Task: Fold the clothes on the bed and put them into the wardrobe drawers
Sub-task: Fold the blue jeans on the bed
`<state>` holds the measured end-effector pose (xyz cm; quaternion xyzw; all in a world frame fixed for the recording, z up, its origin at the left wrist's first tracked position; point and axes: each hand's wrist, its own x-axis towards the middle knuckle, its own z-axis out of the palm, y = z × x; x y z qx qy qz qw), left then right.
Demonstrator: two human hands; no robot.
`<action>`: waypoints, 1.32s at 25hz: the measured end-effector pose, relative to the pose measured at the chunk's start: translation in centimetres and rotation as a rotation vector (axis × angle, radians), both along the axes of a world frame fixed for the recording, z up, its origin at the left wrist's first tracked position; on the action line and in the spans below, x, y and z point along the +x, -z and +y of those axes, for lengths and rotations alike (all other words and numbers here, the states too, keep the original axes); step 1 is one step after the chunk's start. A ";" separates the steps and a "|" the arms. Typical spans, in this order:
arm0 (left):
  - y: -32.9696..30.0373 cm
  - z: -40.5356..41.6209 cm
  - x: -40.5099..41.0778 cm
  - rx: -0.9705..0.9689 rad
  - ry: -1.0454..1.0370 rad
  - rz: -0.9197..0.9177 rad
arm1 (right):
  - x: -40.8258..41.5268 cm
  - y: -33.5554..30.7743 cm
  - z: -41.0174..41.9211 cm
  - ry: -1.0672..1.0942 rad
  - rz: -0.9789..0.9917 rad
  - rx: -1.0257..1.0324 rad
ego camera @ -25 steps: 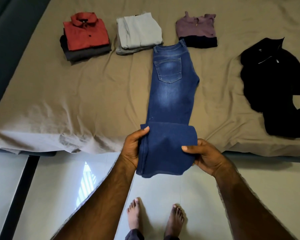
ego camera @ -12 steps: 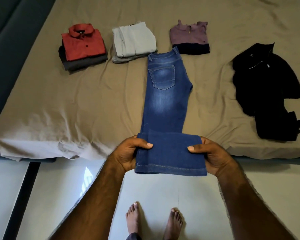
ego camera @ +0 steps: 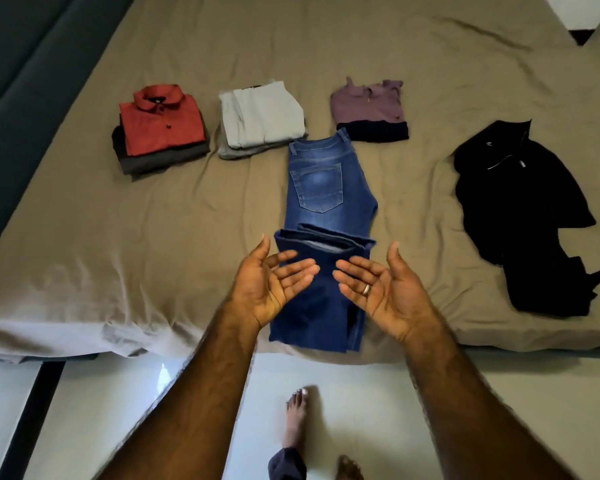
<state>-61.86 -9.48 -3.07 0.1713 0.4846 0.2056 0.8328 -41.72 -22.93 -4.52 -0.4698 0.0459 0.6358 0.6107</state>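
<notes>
Blue jeans (ego camera: 326, 192) lie lengthwise on the olive bedsheet (ego camera: 118, 237), waistband far, the leg ends folded up over the thighs. My left hand (ego camera: 274, 282) and my right hand (ego camera: 378, 289) hover palm-up just above the folded part, fingers straight, holding nothing. At the back sit three folded piles: a red shirt (ego camera: 163, 123) on dark grey cloth, a pale grey garment (ego camera: 260, 119), and a mauve top (ego camera: 368, 105) on navy cloth. An unfolded black jacket (ego camera: 520, 209) sprawls at the right.
The bed's near edge runs across the lower middle, above a pale tiled floor (ego camera: 361, 410) where my bare feet (ego camera: 297, 417) stand. A dark teal headboard or wall (ego camera: 21, 64) borders the bed on the left.
Both hands carried the jeans' leg ends up onto the bed, laid them over the thighs and let go. They are now open above the fold.
</notes>
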 end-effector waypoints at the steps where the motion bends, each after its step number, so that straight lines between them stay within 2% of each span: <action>1: 2.3 0.9 1.0 0.072 0.043 0.152 | 0.5 2.2 1.0 -0.010 -0.109 -0.087; 4: 8.8 -0.5 0.7 0.504 0.496 0.842 | -0.4 8.2 0.3 -0.286 -0.659 -0.454; 5: 10.8 -1.2 0.1 0.617 0.626 0.974 | -0.9 10.2 -0.2 -0.384 -0.786 -0.547; 7: 13.0 -2.0 -1.1 0.682 0.692 1.053 | -2.0 12.4 -0.6 -0.440 -0.935 -0.660; 9: 13.8 -1.6 -1.7 0.570 0.590 1.030 | -2.8 13.4 -0.1 -0.388 -1.040 -0.761; 11: 14.0 -1.5 -2.0 0.475 0.597 0.992 | -3.1 13.4 0.0 -0.433 -1.030 -0.852; 14: 14.6 -1.8 -2.8 0.447 0.703 0.940 | -3.2 13.7 -0.4 -0.592 -0.863 -0.856; 17: 13.8 -2.3 -3.3 0.328 0.611 0.824 | -2.7 12.5 -0.8 -0.512 -0.665 -0.820; 19: 12.3 -2.6 -3.4 0.151 0.598 0.739 | -2.2 11.2 -1.0 -0.464 -0.530 -0.808; 21: 10.8 -2.5 -3.7 0.007 0.583 0.650 | -1.5 9.3 -1.0 -0.438 -0.437 -0.742; 23: 8.5 -1.5 -3.1 -0.078 0.466 0.508 | -0.2 7.0 -0.4 -0.352 -0.357 -0.656; 27: 4.0 3.2 1.3 -0.084 0.245 0.304 | 3.0 2.9 4.1 -0.128 -0.265 -0.466; 30: 2.6 8.2 5.0 -0.009 0.154 0.196 | 5.8 1.6 9.4 0.027 -0.265 -0.306; 32: 3.3 11.2 6.8 0.069 0.203 0.229 | 7.4 1.7 11.9 0.018 -0.312 -0.278; 33: 4.6 12.6 7.8 0.125 0.243 0.343 | 8.3 3.0 13.2 -0.009 -0.365 -0.336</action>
